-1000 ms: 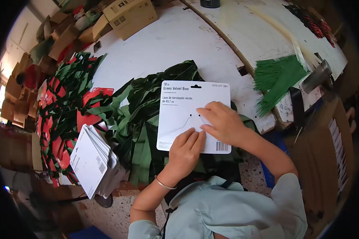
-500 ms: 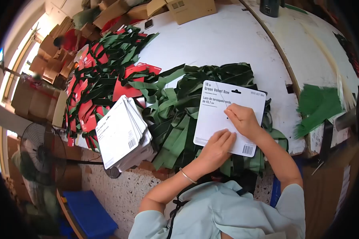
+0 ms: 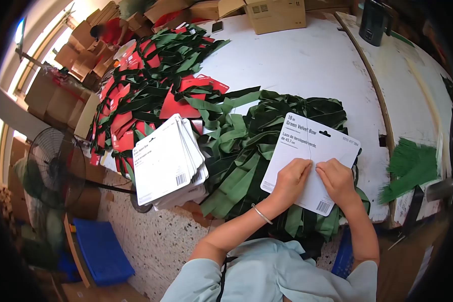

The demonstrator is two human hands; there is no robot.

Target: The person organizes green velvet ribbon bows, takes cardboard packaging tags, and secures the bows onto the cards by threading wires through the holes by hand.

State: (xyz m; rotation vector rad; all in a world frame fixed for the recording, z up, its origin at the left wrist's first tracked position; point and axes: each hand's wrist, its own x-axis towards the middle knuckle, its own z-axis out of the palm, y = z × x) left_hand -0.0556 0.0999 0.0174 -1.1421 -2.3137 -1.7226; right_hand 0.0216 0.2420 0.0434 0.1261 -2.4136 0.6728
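A white printed card (image 3: 307,141) labelled "18 in Green Velvet Bow" lies tilted on a heap of green velvet bows (image 3: 236,171). A thin dark string (image 3: 308,136) runs down the card's face to my fingers. My left hand (image 3: 290,183) is closed in a pinch at the string's lower end, over the card's middle. Just right of it, my right hand (image 3: 338,182) also pinches, with thumb and forefinger together; what it holds is too small to make out. The two sets of fingertips are close but apart.
Left of the bows stands a stack of white cards (image 3: 163,163). Beyond it are red cards (image 3: 176,104) piled with green ribbons. A cardboard box (image 3: 277,17), a phone (image 3: 217,26) and a dark jug (image 3: 373,22) rest on the white tables. A fan (image 3: 53,166) stands left; a person (image 3: 113,31) is behind.
My right hand has come down and right from the card's upper middle, and my left hand has risen beside it. The view has shifted, so the card appears lower and farther right, more tilted.
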